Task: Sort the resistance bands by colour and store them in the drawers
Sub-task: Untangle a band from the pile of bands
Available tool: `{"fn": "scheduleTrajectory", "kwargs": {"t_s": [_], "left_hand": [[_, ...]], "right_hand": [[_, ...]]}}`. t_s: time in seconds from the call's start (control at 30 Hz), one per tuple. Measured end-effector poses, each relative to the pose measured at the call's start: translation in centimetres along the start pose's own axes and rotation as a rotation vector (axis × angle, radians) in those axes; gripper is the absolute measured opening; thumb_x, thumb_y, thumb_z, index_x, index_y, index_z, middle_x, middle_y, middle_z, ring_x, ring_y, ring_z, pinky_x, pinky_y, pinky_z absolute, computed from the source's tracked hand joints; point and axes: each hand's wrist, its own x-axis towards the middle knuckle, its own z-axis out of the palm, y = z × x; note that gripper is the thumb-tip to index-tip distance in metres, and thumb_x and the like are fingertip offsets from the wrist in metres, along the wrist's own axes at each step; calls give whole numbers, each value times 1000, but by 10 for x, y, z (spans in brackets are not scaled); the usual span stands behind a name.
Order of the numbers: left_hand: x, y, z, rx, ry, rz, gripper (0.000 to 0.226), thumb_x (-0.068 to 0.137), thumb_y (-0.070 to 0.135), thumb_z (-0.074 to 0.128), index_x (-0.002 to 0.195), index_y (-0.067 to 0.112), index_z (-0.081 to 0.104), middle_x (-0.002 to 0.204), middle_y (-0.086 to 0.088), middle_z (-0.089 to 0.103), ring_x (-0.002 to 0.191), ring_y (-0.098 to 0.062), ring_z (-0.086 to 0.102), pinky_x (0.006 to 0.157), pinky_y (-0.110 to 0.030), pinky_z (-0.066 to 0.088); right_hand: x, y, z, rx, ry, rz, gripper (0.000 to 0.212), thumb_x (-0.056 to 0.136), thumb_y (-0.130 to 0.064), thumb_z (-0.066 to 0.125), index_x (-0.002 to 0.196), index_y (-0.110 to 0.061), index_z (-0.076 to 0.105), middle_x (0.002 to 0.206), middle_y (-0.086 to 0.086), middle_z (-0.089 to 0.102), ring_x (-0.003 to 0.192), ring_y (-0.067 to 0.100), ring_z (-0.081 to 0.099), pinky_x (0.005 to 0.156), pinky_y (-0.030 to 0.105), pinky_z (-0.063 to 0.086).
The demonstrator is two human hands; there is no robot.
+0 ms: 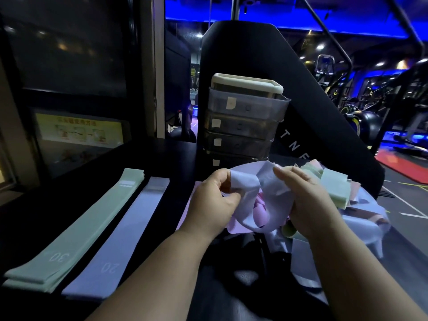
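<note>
Both hands hold one crumpled lavender resistance band [261, 188] just above the table. My left hand [213, 202] pinches its left fold, and my right hand [308, 200] grips its right side. Flat on the left lie a stack of green bands [76, 230] marked 30 and a lavender band [125, 237] marked 20. A pink band [234, 228] lies under my hands. A jumbled heap of green, pink and lavender bands [340, 193] sits to the right. Behind my hands stands a grey drawer unit [245, 126] with a cream top and small white labels; its drawers look pushed in.
The black table [148, 163] ends at a dark wall with a yellow poster [78, 132] on the left. A black machine panel [298, 93] rises behind the drawers. Gym equipment and a red mat [403, 165] lie far right.
</note>
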Motion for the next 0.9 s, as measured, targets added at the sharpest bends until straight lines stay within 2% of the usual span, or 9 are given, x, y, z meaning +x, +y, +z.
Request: {"fn": "scheduleTrajectory", "kwargs": {"t_s": [0.1,0.27,0.37,0.43,0.5,0.63,0.73,0.8,0.9], "left_hand": [[-2,1,0,60,-27,-8,19,84,8,68,95,24,66,82,10,68,75,-6,62,73,-22,52],[-1,1,-1,186,-6,7,16,82,13,69,95,23,67,85,5,66,80,-21,62,76,-33,53],[-1,-1,-2,396,82,53,21,78,16,72,98,21,70,105,6,56,95,-26,58,86,-40,50],[0,0,-4,416,169,84,20,73,15,74,92,21,71,116,6,51,104,-26,56,91,-42,49],[1,3,-6,351,169,102,18,74,10,74,90,17,70,118,6,54,108,-20,56,93,-33,47],[-4,9,-5,247,81,74,18,80,10,71,86,24,62,88,8,67,83,-11,61,67,-13,46],[-5,9,-4,203,94,67,23,81,11,73,85,22,52,78,10,61,71,-6,57,58,-6,42],[-5,9,-4,185,117,54,31,80,13,74,93,19,47,78,10,60,68,-1,56,57,-7,40],[-6,7,-5,114,78,71,50,82,12,72,119,28,44,84,13,62,75,6,60,59,-6,43]], "right_hand": [[3,1,2,10,72,11,21,66,-20,72,77,-16,54,70,11,52,56,21,48,52,28,36],[5,-1,-2,-66,59,63,57,59,-10,63,115,-25,59,72,7,58,55,13,55,49,22,43],[3,0,0,-112,-25,58,57,69,4,62,119,-24,63,79,9,60,57,11,56,49,19,44],[3,1,0,-94,-77,70,60,68,8,58,117,-25,64,87,11,65,66,18,57,54,22,46],[2,0,1,-67,-122,82,60,67,8,55,115,-27,65,95,16,64,76,27,55,60,28,48],[2,-1,1,-63,-180,57,56,81,15,50,116,-25,65,87,20,62,76,30,57,61,27,51],[1,1,0,-95,-187,24,46,73,2,61,109,-26,71,91,21,62,79,29,58,70,33,49],[1,3,0,-118,-178,14,44,67,-6,61,102,-28,74,92,20,61,80,28,57,74,36,45],[1,3,0,-159,-181,-19,40,69,-7,59,98,-28,74,87,14,64,78,24,58,72,34,45]]}}
